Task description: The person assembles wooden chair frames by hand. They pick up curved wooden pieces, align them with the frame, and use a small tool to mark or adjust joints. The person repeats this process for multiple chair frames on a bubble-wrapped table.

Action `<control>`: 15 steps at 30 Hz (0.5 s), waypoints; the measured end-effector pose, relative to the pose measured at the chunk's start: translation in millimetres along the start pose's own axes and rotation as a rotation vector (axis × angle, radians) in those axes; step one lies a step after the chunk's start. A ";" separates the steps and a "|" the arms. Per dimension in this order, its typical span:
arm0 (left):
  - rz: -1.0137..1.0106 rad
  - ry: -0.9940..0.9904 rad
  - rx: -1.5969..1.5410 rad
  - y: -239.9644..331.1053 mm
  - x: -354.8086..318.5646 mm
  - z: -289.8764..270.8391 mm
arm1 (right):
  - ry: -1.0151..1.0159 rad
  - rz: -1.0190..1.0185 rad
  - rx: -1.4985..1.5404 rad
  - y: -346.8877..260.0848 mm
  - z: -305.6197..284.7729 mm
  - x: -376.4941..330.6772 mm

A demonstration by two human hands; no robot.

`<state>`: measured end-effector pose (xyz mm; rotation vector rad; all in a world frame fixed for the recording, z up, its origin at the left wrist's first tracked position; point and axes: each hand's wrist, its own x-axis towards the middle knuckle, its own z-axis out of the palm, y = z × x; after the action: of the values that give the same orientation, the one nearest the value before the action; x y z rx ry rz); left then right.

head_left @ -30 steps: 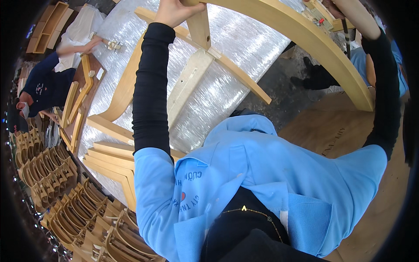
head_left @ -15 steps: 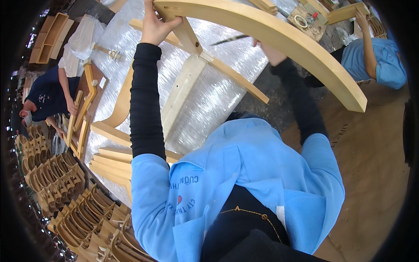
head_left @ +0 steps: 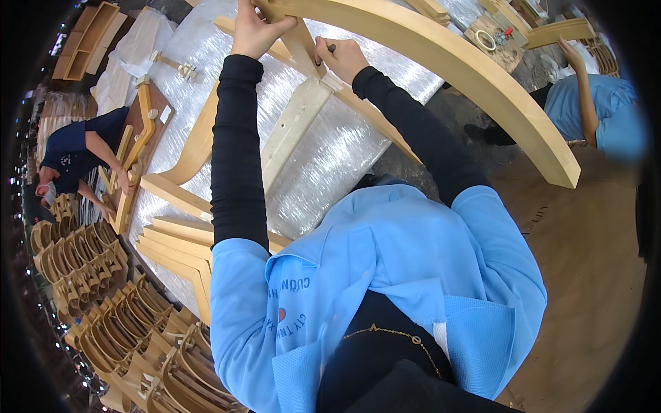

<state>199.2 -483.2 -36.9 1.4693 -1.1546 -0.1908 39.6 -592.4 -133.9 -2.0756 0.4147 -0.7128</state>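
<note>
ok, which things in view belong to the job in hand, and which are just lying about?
In the job:
left hand, gripping the curved wooden piece
right hand, at the wooden upright, holding a mostly hidden dark tool
likely the pale block below the upright

Apparently just lying about:
stacked wooden parts, left of centre
curved frames, lower left

- I see a table (head_left: 330, 155) wrapped in shiny clear film.
- On its near left side I make out stacked angled wooden pieces (head_left: 175, 248), near a curved wooden piece (head_left: 200, 141).
- Farther left, a brown board (head_left: 157, 103) carries angled wood strips (head_left: 145, 113).
- Rightward, I see a brown sheet (head_left: 578, 261) spread over the floor (head_left: 461, 110).
</note>
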 end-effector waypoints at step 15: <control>0.145 0.423 0.294 20.1 22.6 82.9 | -0.015 0.189 0.480 -87.7 -383.7 -104.1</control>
<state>142.6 -550.7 -33.3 1.5759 -0.9613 0.3899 -279.2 -732.6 77.1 -1.5666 0.3819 -0.6124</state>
